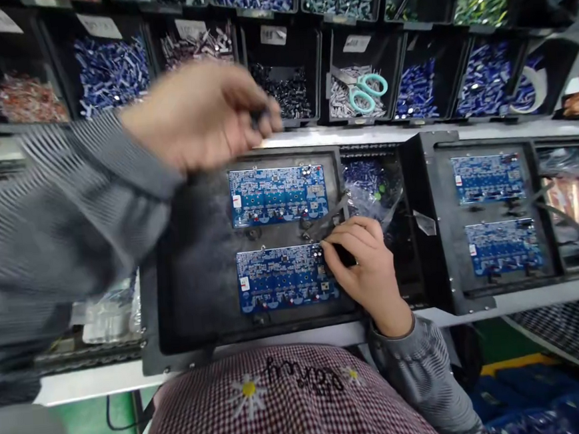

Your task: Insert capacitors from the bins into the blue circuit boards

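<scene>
My left hand [201, 113], smeared by motion, is raised over the tray's back edge in front of the bins. Its fingers are closed around small dark components [261, 117]. Below it, two blue circuit boards lie one behind the other in a black tray [199, 277]: the far board [278, 196] and the near board [287, 277]. My right hand [363, 258] is at the near board's upper right corner, thumb and forefinger pinched together at its edge. Whatever is between those fingertips is too small to make out.
Bins of components line the back, including one of dark parts [287, 93] and one holding turquoise scissors [369, 93]. A compartment with a plastic bag [368, 201] adjoins the boards. Another black tray [452, 244] with two boards stands to the right.
</scene>
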Demonstrator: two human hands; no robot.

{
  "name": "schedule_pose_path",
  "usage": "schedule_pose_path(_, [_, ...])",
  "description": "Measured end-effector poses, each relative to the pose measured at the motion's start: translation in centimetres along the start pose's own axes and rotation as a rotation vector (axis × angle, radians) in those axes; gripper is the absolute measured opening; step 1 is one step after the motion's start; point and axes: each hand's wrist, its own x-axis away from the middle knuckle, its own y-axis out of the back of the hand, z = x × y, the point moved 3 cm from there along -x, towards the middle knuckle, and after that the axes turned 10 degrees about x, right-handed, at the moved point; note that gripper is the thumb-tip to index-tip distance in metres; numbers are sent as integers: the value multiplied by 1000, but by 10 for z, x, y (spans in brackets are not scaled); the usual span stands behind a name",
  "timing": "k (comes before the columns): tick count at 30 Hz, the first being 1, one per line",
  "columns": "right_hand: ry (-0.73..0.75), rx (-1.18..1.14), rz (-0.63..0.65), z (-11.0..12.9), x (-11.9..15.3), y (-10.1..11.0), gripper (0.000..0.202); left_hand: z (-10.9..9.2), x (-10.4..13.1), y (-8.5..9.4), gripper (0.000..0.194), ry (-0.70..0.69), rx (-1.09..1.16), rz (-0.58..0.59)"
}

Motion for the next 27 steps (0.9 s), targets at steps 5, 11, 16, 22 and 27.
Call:
schedule_pose_path(5, [8,4,-13,2,4,0,9,60,42,-45,12,245,252,175])
schedule_pose_path(11, [-13,-12,-28,-2,6,0,10,94,57,-66,14,239,160,170])
schedule_pose_path(16, [-9,-2,-57,-2,9,2,13,96,58,-67,13,212,133,155])
schedule_pose_path(22, [51,-80,-47,15,17,16,22,95,65,-78,13,249,266,199])
schedule_pose_path(27, [26,10,-64,1,23,15,17,96,68,-79,19,258,278,134])
